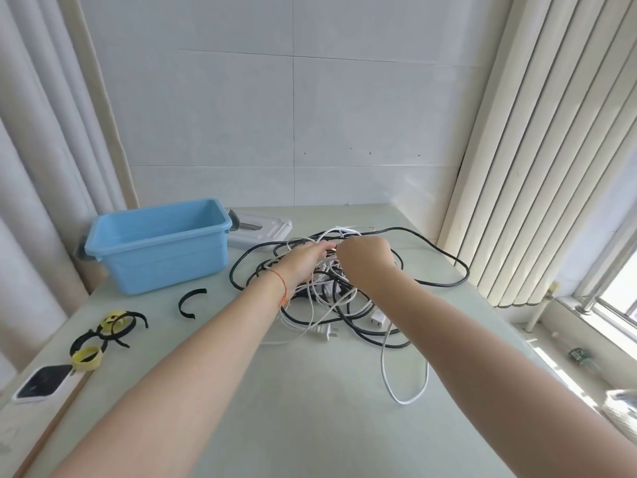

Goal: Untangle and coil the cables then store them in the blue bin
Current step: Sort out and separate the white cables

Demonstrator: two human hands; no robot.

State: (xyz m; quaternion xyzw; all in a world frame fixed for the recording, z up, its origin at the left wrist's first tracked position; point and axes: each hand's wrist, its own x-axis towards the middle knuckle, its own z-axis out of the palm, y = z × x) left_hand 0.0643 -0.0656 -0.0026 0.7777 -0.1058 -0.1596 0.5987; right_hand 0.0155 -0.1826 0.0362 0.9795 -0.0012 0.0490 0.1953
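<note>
Toward the tabletop's (310, 408) far edge, both hands dig into the tangled cables (344, 298): the left hand (303, 263) reaches in, its fingers hidden among strands so I cannot tell their grip; the right hand (365, 257) curls, pinching a white strand. The blue bin (158, 243) sits at the far left corner.

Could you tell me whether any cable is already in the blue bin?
No, the blue bin looks empty; the cables lie tangled beside it.

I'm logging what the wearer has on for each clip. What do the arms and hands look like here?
Both arms are bare to the frame's edge, with no sleeves, gloves, rings or watch showing. The left hand has a thin orange-red string bracelet at the wrist, loose ends hanging. The right hand wears nothing.
</note>
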